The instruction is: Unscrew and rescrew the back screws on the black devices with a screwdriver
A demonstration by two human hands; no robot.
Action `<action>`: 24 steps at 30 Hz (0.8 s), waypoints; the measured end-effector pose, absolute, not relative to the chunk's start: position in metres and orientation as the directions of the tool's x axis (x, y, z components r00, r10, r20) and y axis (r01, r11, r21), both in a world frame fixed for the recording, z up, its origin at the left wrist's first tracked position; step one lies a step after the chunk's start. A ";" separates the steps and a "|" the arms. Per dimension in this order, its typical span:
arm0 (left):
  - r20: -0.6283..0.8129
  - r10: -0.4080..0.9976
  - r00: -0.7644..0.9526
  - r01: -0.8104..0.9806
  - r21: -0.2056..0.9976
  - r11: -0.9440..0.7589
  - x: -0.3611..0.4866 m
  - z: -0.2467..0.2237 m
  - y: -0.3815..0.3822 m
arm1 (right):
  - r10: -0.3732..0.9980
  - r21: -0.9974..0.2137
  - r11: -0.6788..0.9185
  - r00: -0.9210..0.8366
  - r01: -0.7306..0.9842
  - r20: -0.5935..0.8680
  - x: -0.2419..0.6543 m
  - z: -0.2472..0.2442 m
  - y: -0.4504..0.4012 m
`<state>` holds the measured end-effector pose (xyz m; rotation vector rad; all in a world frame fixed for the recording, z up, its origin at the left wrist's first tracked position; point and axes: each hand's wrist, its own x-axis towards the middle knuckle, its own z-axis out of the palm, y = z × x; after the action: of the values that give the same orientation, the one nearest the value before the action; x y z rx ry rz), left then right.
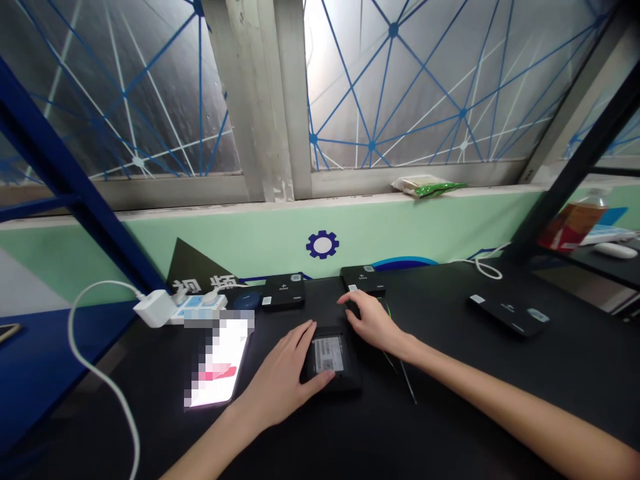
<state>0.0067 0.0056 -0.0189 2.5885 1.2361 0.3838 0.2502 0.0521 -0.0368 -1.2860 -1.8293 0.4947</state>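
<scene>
My left hand [285,373] lies over the left side of a black box [350,381] on the table. Its fingers rest along the far left edge and the thumb along the near edge, gripping it. A grey-white printed label [329,354] faces up inside the box's recess. My right hand [374,320] hovers just beyond the box's right corner, thumb and forefinger apart, with nothing seen between them. Behind it stands a similar black box [361,275], partly hidden. Beneath the right wrist lie thin metal shafts [409,383]; a bit of green shows by the hand, its owner unclear.
Left of my hands lies a lit phone [227,367]. Beyond it are a power strip [200,308] with a white charger [155,308] and cable. Further flat black boxes lie at the back [283,291] and right [509,315]. A green packet [429,186] rests on the sill.
</scene>
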 end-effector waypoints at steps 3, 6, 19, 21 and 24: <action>0.145 0.784 0.603 0.714 0.339 -0.612 0.006 -0.016 0.005 | 0.901 -0.618 0.407 -0.187 0.673 0.391 0.249 -0.041 0.050; 0.156 0.797 0.583 0.728 0.335 -0.598 0.007 -0.016 0.006 | 0.899 -0.568 0.409 -0.211 0.714 0.383 0.248 -0.044 0.047; 0.234 0.851 0.470 0.801 0.293 -0.522 0.007 -0.024 0.010 | 0.719 -0.403 0.683 -0.659 0.609 0.223 0.265 0.005 0.013; 0.246 0.851 0.465 0.797 0.301 -0.523 0.007 -0.027 0.011 | 0.710 -0.376 0.690 -0.679 0.618 0.187 0.265 0.003 0.011; 0.281 0.843 0.458 0.782 0.323 -0.533 0.008 -0.031 0.012 | 0.720 -0.363 0.683 -0.668 0.633 0.190 0.263 -0.002 0.009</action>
<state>0.0084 0.0124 -0.0313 2.5541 1.4343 0.6203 0.2635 0.0094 -0.0019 -1.0696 -2.5790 0.3840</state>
